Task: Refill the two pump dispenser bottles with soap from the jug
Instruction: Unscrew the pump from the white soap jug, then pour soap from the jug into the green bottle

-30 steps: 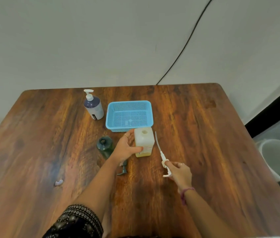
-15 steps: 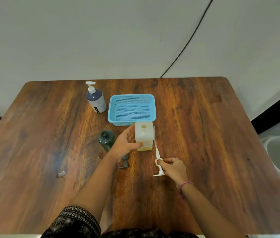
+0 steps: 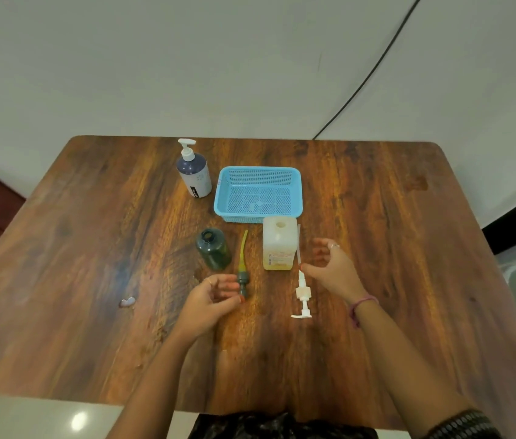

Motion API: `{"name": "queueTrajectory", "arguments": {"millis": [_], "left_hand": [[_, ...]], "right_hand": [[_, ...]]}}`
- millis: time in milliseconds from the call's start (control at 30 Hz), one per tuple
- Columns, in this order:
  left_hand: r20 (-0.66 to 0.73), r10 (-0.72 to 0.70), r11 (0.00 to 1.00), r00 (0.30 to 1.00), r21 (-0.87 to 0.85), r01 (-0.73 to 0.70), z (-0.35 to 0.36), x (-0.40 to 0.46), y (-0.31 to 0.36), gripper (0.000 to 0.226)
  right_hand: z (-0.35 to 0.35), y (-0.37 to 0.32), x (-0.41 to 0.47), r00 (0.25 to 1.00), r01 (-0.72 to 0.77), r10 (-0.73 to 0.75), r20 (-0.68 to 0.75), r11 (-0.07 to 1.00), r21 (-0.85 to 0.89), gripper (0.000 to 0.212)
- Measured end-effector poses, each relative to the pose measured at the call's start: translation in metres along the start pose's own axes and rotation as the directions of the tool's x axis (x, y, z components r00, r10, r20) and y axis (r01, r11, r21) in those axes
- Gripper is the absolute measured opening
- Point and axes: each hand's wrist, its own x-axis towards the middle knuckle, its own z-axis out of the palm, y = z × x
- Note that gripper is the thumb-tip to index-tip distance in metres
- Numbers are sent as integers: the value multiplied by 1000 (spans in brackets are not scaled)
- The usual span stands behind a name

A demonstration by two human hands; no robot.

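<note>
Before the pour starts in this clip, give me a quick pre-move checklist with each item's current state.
1. Dark green round bottle open, pump out: ok.
2. Square translucent bottle open, pump out: ok.
3. Dark pump with yellowish tube and white pump with clear tube lying on the wooden table, away from the bottle mouths: ok.
4. Left hand and right hand free, no grip on anything: ok.
5. Jug located: cannot tell; no separate jug identifiable.
6. White-pump dark blue bottle beside the blue mesh basket opened: not ok, pump on.
</note>
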Motion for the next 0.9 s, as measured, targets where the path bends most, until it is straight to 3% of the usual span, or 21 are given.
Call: {"name": "queueTrajectory", "arguments": {"millis": [133, 333, 467, 533, 767, 900], "left_hand": [[-242, -56, 998, 969, -55, 44, -8, 7, -10, 39], [-453, -30, 997, 891, 49, 59, -9, 28, -6, 64], [-436, -43, 996, 899, 49, 71, -14, 48, -5, 104], [-414, -48, 998, 909, 26, 65, -16, 56, -4, 113], [-320, -42, 998, 947, 30, 54, -26, 70, 0, 104], [-318, 13, 997, 948, 72, 11, -30, 75, -1, 81]], "right_hand": [[3, -18, 15, 984, 126, -116, 136, 990, -71, 84], [14, -41, 24, 972, 118, -133, 195, 989, 83, 84], [20, -43, 28, 974, 88, -112, 196, 988, 131, 86], [21, -43, 29, 974, 85, -111, 196, 987, 137, 82], [23, -42, 27, 987, 83, -99, 126, 989, 126, 74], [25, -42, 25, 992, 83, -93, 85, 990, 113, 75]]}}
